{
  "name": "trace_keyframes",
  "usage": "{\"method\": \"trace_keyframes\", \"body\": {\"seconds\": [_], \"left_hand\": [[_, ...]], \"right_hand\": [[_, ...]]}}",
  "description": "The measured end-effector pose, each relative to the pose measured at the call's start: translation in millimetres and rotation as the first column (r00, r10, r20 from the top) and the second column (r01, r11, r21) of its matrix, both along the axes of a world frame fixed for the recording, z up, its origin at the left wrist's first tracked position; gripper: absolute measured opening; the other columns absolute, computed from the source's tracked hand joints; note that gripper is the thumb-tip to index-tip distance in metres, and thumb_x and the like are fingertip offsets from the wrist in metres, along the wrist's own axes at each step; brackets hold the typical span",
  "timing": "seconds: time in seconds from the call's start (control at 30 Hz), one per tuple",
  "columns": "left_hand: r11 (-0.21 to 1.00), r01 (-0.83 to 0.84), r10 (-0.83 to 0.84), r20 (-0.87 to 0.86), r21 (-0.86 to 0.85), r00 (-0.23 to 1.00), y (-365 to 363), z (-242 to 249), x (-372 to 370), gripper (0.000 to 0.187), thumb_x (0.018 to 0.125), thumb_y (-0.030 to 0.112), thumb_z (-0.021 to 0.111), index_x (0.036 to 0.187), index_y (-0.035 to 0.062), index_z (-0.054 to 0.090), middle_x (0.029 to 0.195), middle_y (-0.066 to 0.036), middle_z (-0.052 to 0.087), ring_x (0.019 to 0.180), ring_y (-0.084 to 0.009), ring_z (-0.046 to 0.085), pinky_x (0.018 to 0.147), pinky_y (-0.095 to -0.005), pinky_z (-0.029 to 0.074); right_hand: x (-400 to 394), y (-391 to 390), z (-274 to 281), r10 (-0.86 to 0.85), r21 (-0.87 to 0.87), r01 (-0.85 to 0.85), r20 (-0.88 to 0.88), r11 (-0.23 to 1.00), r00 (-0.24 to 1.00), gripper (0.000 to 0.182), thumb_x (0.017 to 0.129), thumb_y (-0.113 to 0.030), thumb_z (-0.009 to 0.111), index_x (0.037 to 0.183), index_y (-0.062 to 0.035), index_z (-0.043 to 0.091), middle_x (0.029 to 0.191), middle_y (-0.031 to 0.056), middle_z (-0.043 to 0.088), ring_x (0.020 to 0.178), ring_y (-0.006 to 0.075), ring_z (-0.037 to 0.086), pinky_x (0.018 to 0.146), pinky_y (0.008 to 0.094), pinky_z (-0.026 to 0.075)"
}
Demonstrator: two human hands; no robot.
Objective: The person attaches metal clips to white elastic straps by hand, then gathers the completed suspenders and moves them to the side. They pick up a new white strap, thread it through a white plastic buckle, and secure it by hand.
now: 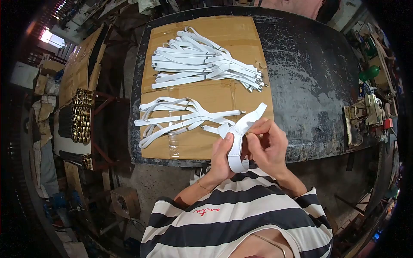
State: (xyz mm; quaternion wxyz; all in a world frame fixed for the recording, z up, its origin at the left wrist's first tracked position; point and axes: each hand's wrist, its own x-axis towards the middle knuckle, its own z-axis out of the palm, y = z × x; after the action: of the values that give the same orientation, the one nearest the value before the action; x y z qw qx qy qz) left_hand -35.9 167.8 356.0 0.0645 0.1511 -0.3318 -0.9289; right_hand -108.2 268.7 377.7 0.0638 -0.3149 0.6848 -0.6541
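While the stitched white strap (235, 146) hung over the worktop's (307, 96) near edge, the left hand (220, 161) gripped it, best kept untwisted; the right hand (272, 148) pinched beside it, on what could not be told.

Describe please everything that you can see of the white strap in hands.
The white strap looks smooth, its material unclear, with stitching around a joined patch. One wide end sticks up over the cardboard; the lower part curls close to the striped shirt. The left hand grips it, thumb on top; the right hand pinches its fingertips together beside it.
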Motion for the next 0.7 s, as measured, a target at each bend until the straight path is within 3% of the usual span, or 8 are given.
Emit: {"method": "trace_keyframes", "body": {"seconds": [0.07,0.1,0.2,0.3,0.37,0.5,0.57,0.7], "left_hand": [[1.000,0.010,-0.010,-0.009,-0.016,1.000,-1,0,0,0.044,0.096,0.038,0.034,0.103,-0.0022,0.051,0.073,-0.007,0.054,0.060,-0.0129,0.051,0.053,-0.0261,0.042],[1.000,0.014,-0.015,-0.013,-0.024,1.000,-2,0,0,0.046,0.096,0.039,0.034,0.103,-0.0023,0.051,0.071,-0.007,0.053,0.058,-0.0130,0.050,0.052,-0.0264,0.040],[1.000,0.012,-0.011,0.051,-0.020,0.999,-1,0,0,0.045,0.095,0.040,0.036,0.102,-0.0020,0.052,0.072,-0.006,0.054,0.058,-0.0128,0.050,0.052,-0.0253,0.040],[0.998,0.034,-0.033,0.016,-0.060,0.999,-4,-15,3,0.049,0.093,0.039,0.035,0.115,-0.0025,0.049,0.095,-0.014,0.061,0.081,-0.0194,0.062,0.070,-0.0296,0.052],[0.998,-0.009,0.011,0.024,-0.057,1.000,-2,-9,1,0.043,0.094,0.039,0.040,0.101,-0.0020,0.052,0.077,-0.008,0.057,0.064,-0.0142,0.056,0.055,-0.0252,0.046],[0.999,-0.029,0.027,-0.055,-0.035,0.998,-1,-1,0,0.044,0.094,0.039,0.040,0.100,-0.0026,0.052,0.080,-0.010,0.058,0.066,-0.0147,0.057,0.057,-0.0269,0.048],[1.000,-0.014,0.013,-0.006,-0.028,1.000,-3,-10,1,0.045,0.093,0.041,0.034,0.096,0.0005,0.053,0.077,-0.008,0.057,0.066,-0.0150,0.055,0.059,-0.0273,0.047],[0.996,-0.045,0.047,0.033,-0.072,0.998,-1,-1,4,0.046,0.092,0.042,0.034,0.097,0.0001,0.053,0.078,-0.009,0.057,0.066,-0.0152,0.056,0.059,-0.0278,0.047]], "right_hand": [[-2,4,0,0.084,-0.093,-0.069,0.175,0.993,0.981,0.010,0.079,0.007,0.058,0.085,0.0044,0.050,0.078,0.0105,0.056,0.060,0.0086,0.055,0.046,0.0209,0.048],[-2,4,0,0.085,-0.093,-0.069,0.176,0.993,0.981,0.010,0.079,0.007,0.058,0.085,0.0044,0.050,0.078,0.0105,0.056,0.060,0.0086,0.055,0.046,0.0209,0.048],[-2,5,2,0.105,-0.068,-0.097,0.132,0.993,0.986,0.010,0.079,0.007,0.058,0.087,0.0047,0.052,0.079,0.0105,0.056,0.060,0.0089,0.056,0.048,0.0211,0.048],[-3,4,10,0.096,0.049,-0.096,-0.007,0.994,0.995,0.011,0.077,0.007,0.060,0.087,0.0041,0.056,0.077,0.0095,0.056,0.059,0.0100,0.056,0.048,0.0227,0.047],[-3,6,12,0.105,0.125,-0.083,-0.179,0.989,0.978,0.012,0.071,0.010,0.059,0.081,0.0031,0.058,0.073,0.0087,0.056,0.057,0.0116,0.057,0.047,0.0218,0.045],[1,6,14,0.097,0.106,-0.073,-0.241,0.992,0.966,0.012,0.069,0.008,0.061,0.079,0.0021,0.059,0.070,0.0083,0.056,0.055,0.0143,0.056,0.048,0.0237,0.045],[1,6,13,0.121,0.121,-0.093,-0.244,0.988,0.962,0.012,0.068,0.006,0.062,0.079,0.0010,0.059,0.069,0.0083,0.056,0.054,0.0152,0.055,0.048,0.0251,0.044],[-4,9,13,0.201,0.103,-0.179,-0.294,0.979,0.935,0.012,0.068,0.005,0.063,0.079,0.0004,0.059,0.069,0.0088,0.056,0.055,0.0158,0.055,0.048,0.0263,0.043]]}}
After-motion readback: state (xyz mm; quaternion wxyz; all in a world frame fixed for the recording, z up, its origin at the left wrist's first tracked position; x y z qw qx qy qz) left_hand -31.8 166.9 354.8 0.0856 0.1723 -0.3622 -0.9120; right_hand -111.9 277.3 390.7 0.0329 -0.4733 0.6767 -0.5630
